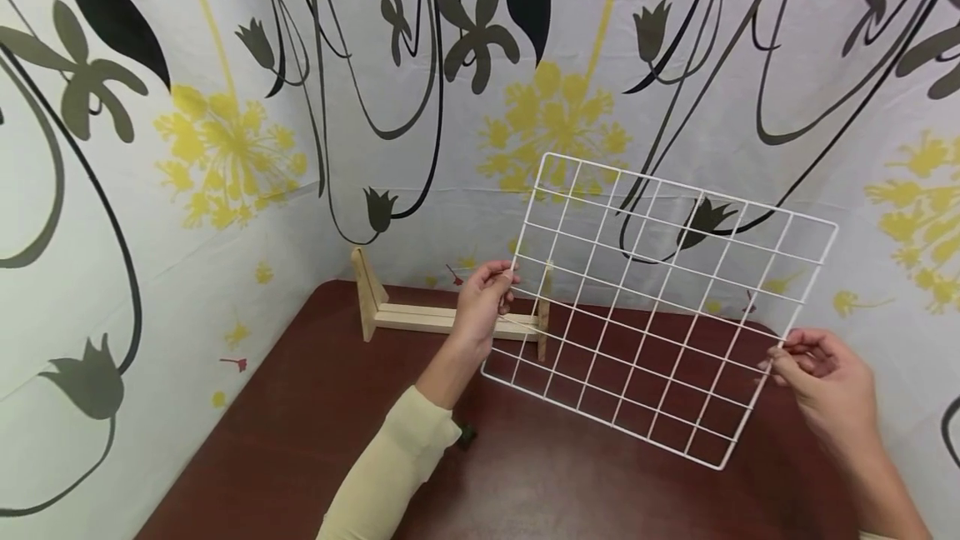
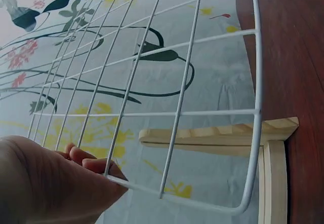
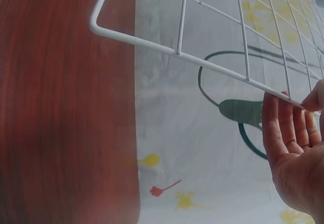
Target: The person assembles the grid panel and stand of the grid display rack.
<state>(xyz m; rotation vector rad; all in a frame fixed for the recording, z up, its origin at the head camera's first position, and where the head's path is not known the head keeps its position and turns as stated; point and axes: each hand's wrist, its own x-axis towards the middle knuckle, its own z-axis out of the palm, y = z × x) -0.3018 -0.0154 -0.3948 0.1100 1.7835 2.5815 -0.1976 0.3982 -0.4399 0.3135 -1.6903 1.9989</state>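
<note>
While the white wire grid point(image 1: 660, 307) hangs tilted at centre-right of the head view, above the brown table point(image 1: 300, 440), keeping both edges level should let it drop cleanly toward the wooden stand point(image 1: 442, 315) at frame centre. Left hand point(image 1: 483, 298) pinches the left edge, fingers curled. Right hand point(image 1: 821, 377) pinches the right edge likewise.

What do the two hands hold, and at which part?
Both hold the white wire grid above the table: the left hand pinches its left edge, the right hand its right edge.
</note>
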